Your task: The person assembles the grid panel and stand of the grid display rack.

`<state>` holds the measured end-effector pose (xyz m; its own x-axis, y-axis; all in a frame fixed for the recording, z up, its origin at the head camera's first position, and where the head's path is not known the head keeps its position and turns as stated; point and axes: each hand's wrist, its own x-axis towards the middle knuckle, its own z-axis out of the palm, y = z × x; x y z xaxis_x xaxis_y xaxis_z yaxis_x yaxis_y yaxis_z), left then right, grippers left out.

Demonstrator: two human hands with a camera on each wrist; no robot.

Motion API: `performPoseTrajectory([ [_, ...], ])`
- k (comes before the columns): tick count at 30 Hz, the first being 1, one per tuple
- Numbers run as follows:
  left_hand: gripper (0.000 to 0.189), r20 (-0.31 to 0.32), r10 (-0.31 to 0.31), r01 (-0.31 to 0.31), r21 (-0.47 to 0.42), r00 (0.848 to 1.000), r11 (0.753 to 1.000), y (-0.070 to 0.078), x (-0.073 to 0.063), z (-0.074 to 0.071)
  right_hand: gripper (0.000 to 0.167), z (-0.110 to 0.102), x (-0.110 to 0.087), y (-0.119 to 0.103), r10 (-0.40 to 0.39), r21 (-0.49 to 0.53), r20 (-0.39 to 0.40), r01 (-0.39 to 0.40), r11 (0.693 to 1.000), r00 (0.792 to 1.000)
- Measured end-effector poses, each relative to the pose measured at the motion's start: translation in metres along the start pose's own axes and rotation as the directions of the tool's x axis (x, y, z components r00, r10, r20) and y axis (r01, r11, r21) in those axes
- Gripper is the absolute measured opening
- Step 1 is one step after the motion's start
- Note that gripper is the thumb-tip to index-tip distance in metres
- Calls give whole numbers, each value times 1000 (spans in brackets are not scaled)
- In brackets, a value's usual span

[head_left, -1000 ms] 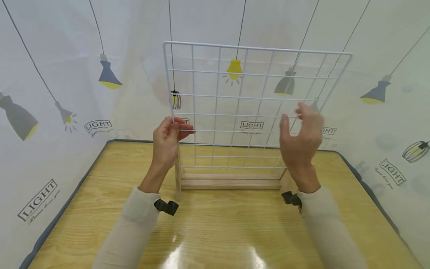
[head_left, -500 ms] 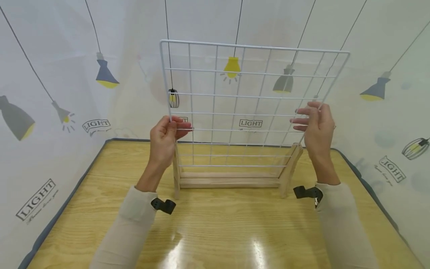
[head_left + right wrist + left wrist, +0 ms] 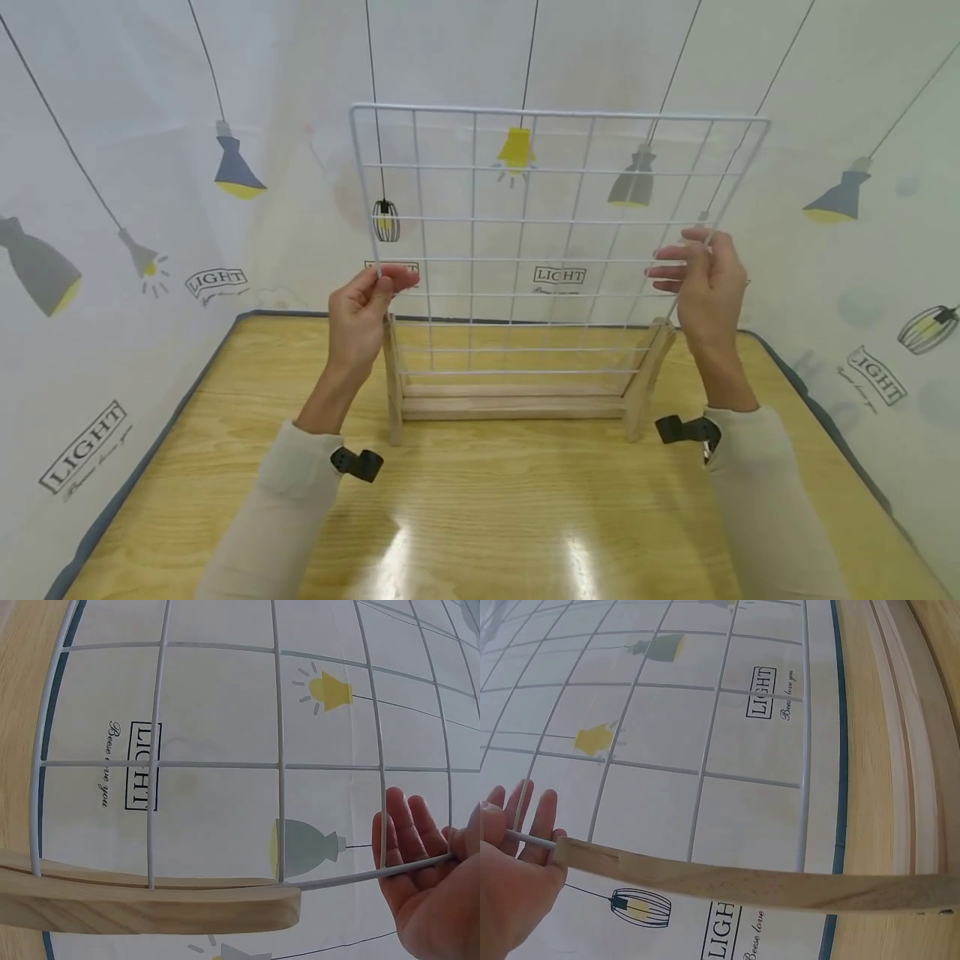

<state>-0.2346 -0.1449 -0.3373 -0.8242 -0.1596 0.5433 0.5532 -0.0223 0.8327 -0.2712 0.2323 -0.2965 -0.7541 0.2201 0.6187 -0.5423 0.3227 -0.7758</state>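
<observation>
A white wire grid panel (image 3: 558, 114) stands upright with its lower part between the side posts of a pale wooden stand (image 3: 513, 408). My left hand (image 3: 358, 323) pinches the grid's left edge wire between thumb and fingers, just above the left post (image 3: 705, 881). On the opposite side, my right hand (image 3: 711, 292) holds the right edge wire, its fingers behind the mesh and its thumb in front. In the right wrist view, that edge wire crosses the palm of the right hand (image 3: 439, 892) beyond the top of the right post (image 3: 150, 906).
The stand rests on a yellow wood-grain table (image 3: 480, 500). A pale wall covering (image 3: 292, 242) printed with lamps and LIGHT labels surrounds the table's back and sides. Each wrist carries a small black camera (image 3: 357, 464).
My right hand has moved right, from in front of the mesh to the grid's right edge, and now grips it. The grid's top edge has shifted slightly left and down; my left hand keeps its hold.
</observation>
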Motion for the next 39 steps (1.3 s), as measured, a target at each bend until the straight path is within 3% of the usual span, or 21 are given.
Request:
performPoseTrajectory([
  [13,27,12,-104,102,100,994,990,2,-3,-2,21,-2,-7,5,-1,-16,-2,1,1000,1000],
  [23,28,29,-101,97,111,994,989,-4,-7,-5,22,0,-10,10,-8,11,-2,8,1000,1000],
  [39,29,22,-173,169,124,985,978,-9,-12,-9,20,2,-18,18,13,-13,3,-13,1000,1000],
])
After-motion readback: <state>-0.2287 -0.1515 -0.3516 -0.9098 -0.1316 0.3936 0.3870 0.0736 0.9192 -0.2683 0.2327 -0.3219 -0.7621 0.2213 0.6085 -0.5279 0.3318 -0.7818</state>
